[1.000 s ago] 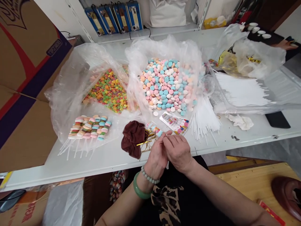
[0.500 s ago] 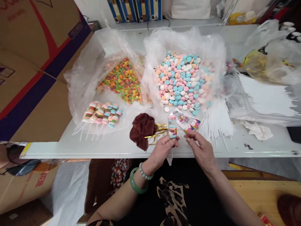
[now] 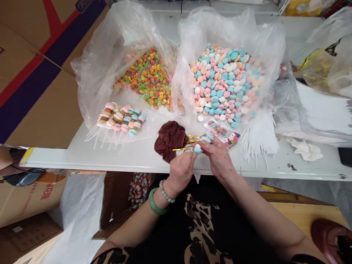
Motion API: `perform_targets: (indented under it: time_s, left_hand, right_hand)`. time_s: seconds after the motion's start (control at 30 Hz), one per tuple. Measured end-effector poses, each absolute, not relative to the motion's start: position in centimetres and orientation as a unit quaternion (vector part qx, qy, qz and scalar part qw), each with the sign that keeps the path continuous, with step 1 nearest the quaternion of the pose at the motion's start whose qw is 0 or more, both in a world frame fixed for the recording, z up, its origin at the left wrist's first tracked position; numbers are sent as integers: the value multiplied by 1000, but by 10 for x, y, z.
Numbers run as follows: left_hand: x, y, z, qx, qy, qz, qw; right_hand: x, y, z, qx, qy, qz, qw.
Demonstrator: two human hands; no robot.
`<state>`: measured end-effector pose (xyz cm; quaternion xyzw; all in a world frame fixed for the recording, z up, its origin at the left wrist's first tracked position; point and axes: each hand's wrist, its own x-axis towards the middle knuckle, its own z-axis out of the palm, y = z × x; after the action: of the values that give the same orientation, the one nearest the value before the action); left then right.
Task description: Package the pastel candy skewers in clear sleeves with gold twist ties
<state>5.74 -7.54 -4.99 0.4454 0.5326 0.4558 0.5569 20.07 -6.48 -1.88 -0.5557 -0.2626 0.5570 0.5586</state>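
Your right hand [image 3: 221,157] grasps a pastel candy skewer [image 3: 197,149] above the desk [image 3: 148,161], near the middle of its front edge. Your left hand [image 3: 181,170] meets it at the skewer's end, fingers curled inward; the fingertips are hidden, so whether they grip it cannot be told. Just beyond your left hand lie gold ties [image 3: 180,149], beside a crumpled brown cloth [image 3: 169,140]. A printed card [image 3: 221,131] lies just past your right hand, and next to it a fan of white sticks [image 3: 258,137] points toward the front edge. Assembled skewers [image 3: 119,119] rest toward the desk's front left corner. Farther back are multicoloured ring sweets [image 3: 154,82] and pastel discs [image 3: 220,86].
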Motion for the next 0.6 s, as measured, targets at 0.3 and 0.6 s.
perform_targets:
  time_s: [0.3, 0.6]
  left_hand:
    - [-16, -38, -36, 269, 602, 561, 501]
    - [-6, -32, -47, 237, 548, 507, 622]
  right_hand:
    - [169, -74, -52, -538, -821, 96, 167]
    - [204, -54, -67, -593, -710, 229, 302]
